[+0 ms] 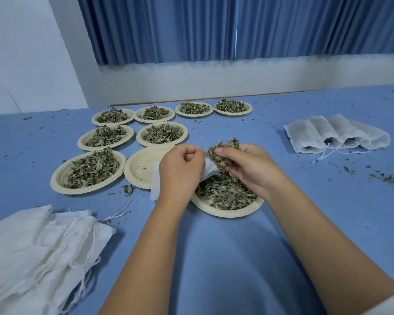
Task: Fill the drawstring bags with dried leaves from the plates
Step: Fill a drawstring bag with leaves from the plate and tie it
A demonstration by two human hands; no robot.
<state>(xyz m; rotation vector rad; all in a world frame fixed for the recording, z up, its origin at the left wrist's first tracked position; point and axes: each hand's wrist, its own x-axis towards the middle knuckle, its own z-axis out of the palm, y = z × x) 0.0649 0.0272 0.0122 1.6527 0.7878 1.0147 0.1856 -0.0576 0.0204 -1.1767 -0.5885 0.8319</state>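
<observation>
My left hand (180, 165) grips the mouth of a white drawstring bag (155, 185), which hangs down behind the hand over the table. My right hand (243, 165) holds a clump of dried leaves (223, 150) right at the bag's opening. Under both hands stands a cream plate (225, 212) with a heap of dried leaves (225, 194). An emptied plate (141, 167) lies just left of my left hand.
Several more plates of leaves (162, 134) stand in rows toward the far left. A pile of empty bags (37, 251) lies at the near left. Filled bags (334, 135) lie at the right. Leaf crumbs (382, 178) litter the blue table (214, 258).
</observation>
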